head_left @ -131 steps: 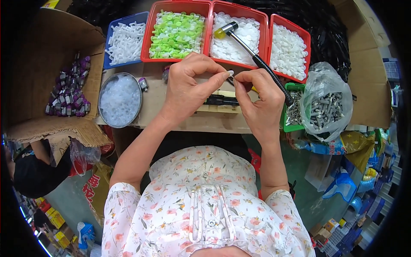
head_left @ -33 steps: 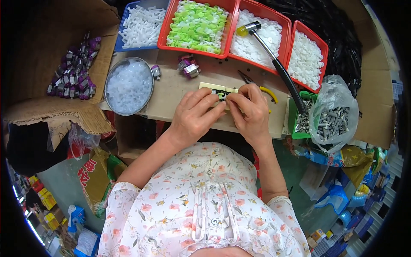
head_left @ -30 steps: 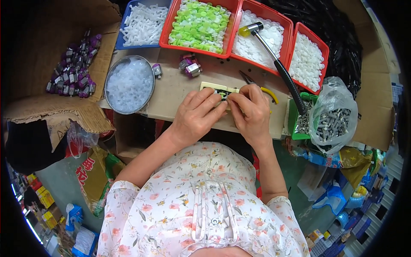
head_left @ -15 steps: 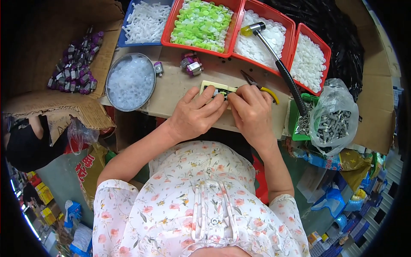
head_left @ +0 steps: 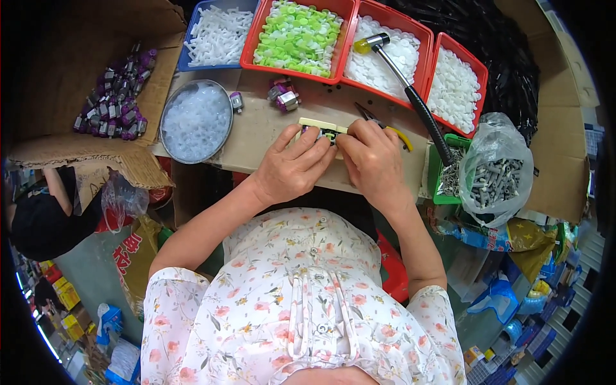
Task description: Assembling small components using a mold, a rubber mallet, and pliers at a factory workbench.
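A cream-coloured block with small dark and green parts in its middle lies near the table's front edge. My left hand has its fingers bent over the block's near left side and pressed on it. At the right end, my right hand is closed in a pinch; what its fingertips hold is hidden. Just beyond that hand lie pliers with yellow handles, partly covered by it. Small motors with purple ends rest farther back on the table.
Red bins of green-and-white and white pieces line the back, beside a blue bin. A mallet lies across them. At right are a green tray and a bag of metal parts; at left, a round dish and a motor carton.
Both hands stay at the cream block, with only slight finger shifts. The right hand has moved a little left, while the whole view has shifted slightly.
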{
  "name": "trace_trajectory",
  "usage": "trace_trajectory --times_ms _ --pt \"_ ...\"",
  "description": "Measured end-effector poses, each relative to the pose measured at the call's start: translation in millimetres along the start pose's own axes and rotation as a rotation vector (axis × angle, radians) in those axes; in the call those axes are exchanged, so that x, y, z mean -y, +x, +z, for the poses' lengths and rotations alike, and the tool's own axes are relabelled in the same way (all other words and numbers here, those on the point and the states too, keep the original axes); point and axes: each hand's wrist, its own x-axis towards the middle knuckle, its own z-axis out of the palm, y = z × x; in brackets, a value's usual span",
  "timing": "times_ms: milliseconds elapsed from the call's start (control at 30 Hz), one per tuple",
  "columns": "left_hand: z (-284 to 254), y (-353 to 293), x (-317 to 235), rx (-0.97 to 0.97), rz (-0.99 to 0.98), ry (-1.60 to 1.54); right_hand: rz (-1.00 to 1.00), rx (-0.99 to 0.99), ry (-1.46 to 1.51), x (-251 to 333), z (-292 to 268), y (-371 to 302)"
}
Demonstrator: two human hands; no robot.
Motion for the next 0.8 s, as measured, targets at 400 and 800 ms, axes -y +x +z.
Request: trace_trajectory --times_ms 400,800 --pt "-7 3 -3 0.074 -0.055 -0.022 0.118 -0.149 0.044 -11 -42 -29" --pt "-14 24 3 0.198 -0.07 -0.026 0.42 -0.389 0.054 -45 -89 -89"
